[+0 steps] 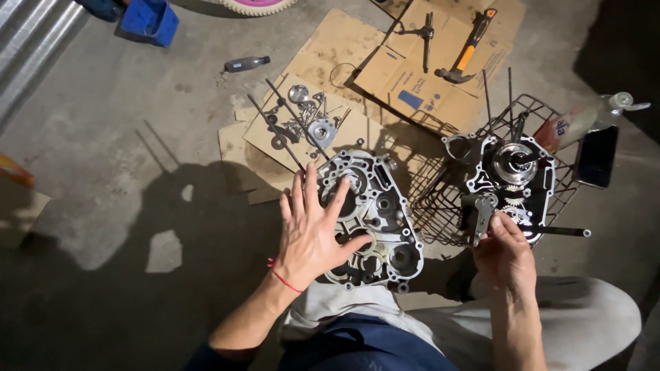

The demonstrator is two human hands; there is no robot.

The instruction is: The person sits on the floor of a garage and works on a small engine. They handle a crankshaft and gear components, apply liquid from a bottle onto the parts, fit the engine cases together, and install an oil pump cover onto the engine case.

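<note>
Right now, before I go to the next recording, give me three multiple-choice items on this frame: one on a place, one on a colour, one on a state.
1. Where does the hammer lie?
A. in the wire basket
B. on the cardboard at the top
C. on the person's lap

2. What colour is the string on the left wrist?
A. red
B. green
C. white

3. How is the left hand placed?
A. clenched around a rod
B. lifted clear of everything
C. spread flat on the engine case half

Answers:
1 B: the hammer rests on the flattened cardboard, apart from the wire basket.
2 A: a red string circles the wrist.
3 C: the fingers are splayed open over the grey engine case half, while the right hand is at the other engine half on the basket.
</note>
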